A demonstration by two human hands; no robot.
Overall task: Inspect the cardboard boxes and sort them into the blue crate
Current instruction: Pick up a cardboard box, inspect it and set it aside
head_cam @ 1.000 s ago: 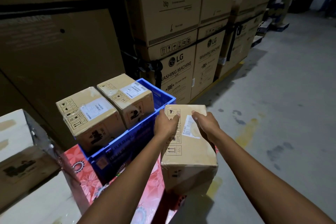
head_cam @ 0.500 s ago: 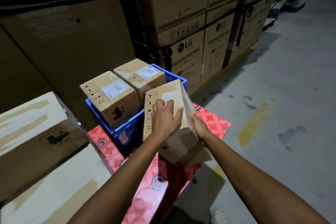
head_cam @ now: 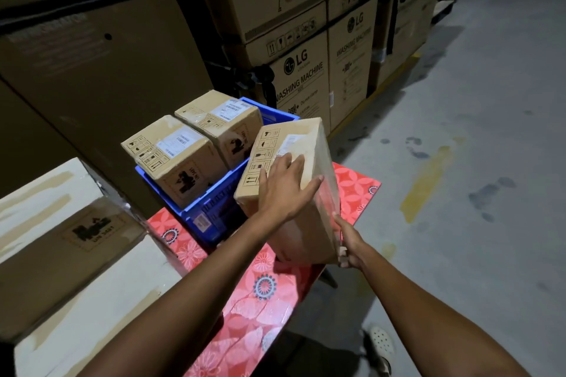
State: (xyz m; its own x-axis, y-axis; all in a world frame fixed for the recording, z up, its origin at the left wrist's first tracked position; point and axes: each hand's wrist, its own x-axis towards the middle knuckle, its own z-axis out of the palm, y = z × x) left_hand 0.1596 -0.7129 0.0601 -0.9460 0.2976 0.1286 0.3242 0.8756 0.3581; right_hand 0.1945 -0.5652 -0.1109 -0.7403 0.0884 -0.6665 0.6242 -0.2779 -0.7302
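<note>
At far left a big carton [head_cam: 61, 223] lies next to the red flowered surface [head_cam: 269, 285]. On that surface stands the crate [head_cam: 196, 211], with two boxes [head_cam: 174, 156] already standing in it side by side, labels up.

Just right of the crate is the third box [head_cam: 288, 138], which is where the change lies. A second ago it lay flat with its labelled face up and both hands on top. Now it is tipped steeply onto its long edge, its upper end leaning toward the crate's right rim.

The left hand [head_cam: 284, 187] lies spread on the labelled face, fingers straight and pressing, thumb reaching across the upper edge. The right hand [head_cam: 349, 242] has dropped to the near lower corner, where its fingers curl round the box and grip it.

This looks like the inspection turn, bringing the other faces into view. The box is not yet sorted. The crate's right side seems to be the free slot, though the box hides it.

Further right are stacked washing-machine cartons [head_cam: 303, 70] and bare floor [head_cam: 459, 162].
</note>
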